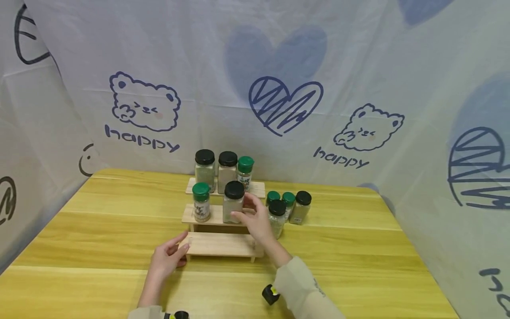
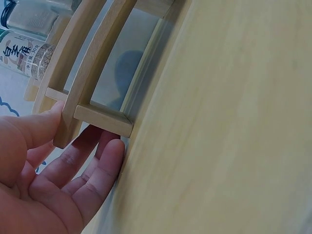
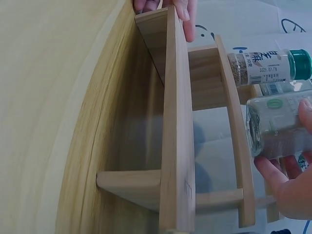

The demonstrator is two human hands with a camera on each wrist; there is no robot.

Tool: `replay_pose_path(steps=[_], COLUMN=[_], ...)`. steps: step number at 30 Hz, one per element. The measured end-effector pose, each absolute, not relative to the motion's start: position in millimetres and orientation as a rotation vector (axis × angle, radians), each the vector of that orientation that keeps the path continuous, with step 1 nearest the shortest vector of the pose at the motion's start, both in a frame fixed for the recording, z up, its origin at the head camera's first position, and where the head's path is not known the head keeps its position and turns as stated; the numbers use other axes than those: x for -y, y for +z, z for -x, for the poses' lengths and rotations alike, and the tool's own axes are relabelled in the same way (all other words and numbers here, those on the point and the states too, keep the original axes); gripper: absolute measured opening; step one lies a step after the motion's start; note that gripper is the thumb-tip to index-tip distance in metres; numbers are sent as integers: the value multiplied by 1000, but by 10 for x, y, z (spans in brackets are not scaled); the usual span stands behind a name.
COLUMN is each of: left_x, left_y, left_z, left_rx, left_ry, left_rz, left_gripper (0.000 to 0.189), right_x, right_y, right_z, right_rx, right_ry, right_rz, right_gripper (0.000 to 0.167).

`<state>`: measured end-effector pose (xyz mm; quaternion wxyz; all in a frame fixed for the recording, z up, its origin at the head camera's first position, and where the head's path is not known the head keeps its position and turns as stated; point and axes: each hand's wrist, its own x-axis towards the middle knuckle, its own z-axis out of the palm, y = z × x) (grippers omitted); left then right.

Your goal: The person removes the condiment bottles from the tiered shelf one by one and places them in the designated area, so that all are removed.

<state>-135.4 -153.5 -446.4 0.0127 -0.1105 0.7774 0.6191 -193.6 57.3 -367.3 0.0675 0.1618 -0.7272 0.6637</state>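
Observation:
My right hand (image 1: 256,218) grips a square clear spice jar with a black lid (image 1: 233,204) by its right side, upright at the middle tier of a three-step wooden rack (image 1: 219,244). In the right wrist view the jar (image 3: 278,127) shows grey-brown contents, its base at the board's edge; whether it touches the board I cannot tell. A green-capped jar (image 1: 201,204) stands to its left on that tier. My left hand (image 1: 166,259) holds the left end of the lowest step, thumb against the board (image 2: 73,105) and fingers curled below it.
On the top tier stand two black-lidded jars (image 1: 205,170) and a green-capped one (image 1: 245,172). Right of the rack, two black-lidded jars (image 1: 299,208) and two green-capped ones (image 1: 288,204) stand on the wooden table (image 1: 350,257). A printed cloth (image 1: 211,88) hangs behind.

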Motion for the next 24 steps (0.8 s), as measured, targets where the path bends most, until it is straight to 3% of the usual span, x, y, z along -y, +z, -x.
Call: replay_pose_path(steps=[24], left_x=[1533], left_y=[-4454], left_z=[1347], left_rx=[-2429], left_ry=[1926], left_rz=[352], left_gripper=[41], right_x=[-893], right_y=[-3687], right_z=[1814], right_rx=[2187], right_ry=[1970], right_rz=[-438], right_gripper=[45])
